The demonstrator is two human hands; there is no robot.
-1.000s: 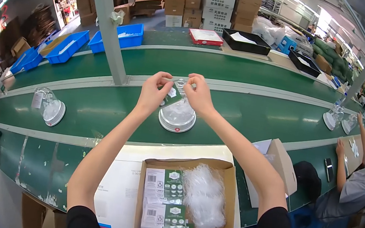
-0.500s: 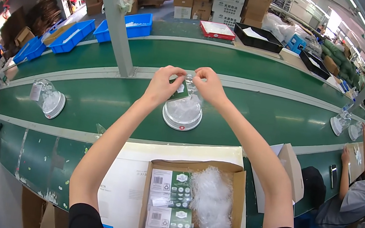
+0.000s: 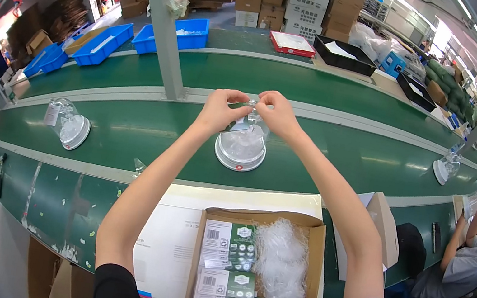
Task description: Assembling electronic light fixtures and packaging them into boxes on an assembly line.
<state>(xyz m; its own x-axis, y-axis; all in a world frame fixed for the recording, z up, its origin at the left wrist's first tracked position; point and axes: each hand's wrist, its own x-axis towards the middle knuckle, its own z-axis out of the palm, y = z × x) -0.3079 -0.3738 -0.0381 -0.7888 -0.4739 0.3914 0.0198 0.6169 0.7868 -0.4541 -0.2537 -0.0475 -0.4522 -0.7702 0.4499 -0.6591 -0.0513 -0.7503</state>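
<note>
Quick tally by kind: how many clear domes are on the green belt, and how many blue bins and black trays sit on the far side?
Clear domes on the belt: 3, one under both hands, one to the left, one to the right
Blue bins: 3
Black trays: 2
Total: 8

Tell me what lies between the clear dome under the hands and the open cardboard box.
In the head view, between the clear dome and the cardboard box lie bare green belt, a pale rail and a white sheet.
</note>
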